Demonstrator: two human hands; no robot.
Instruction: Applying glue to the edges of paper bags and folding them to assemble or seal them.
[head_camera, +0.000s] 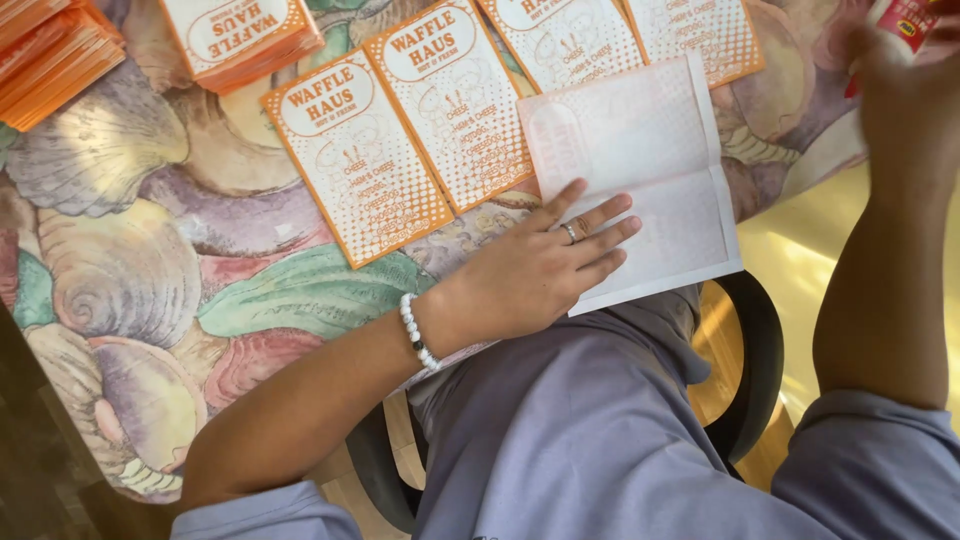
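**Asker:** Where are the edges, and how much room is there?

**Describer:** A surface (150, 280) covered in a pastel seashell-patterned cloth fills the view from nine to one o'clock. Its near edge runs diagonally from seven o'clock up toward three. Open cloth lies at eight and nine o'clock. Flat orange-and-white printed paper sleeves (400, 140) lie side by side from eleven to one o'clock, with stacks of orange sleeves (60, 50) at the ten o'clock corner.

**Asker:** Which way does the handled sheet point?

**Describer:** A pale white paper sleeve lying plain side up (650, 170) sits just right of centre, its near end overhanging the surface edge above the person's grey-clad lap (600, 420). Its long axis runs from about five o'clock to eleven, tilted like its neighbours.

**Asker:** And the hands?

**Describer:** The left hand (540, 265), with a ring and a white bead bracelet, lies flat and open, fingers slightly spread, pressing on the sleeve's near left part. The right hand (900, 70), at two o'clock, is blurred; it is beside a red packet (910, 20), and I cannot tell whether it grips it.
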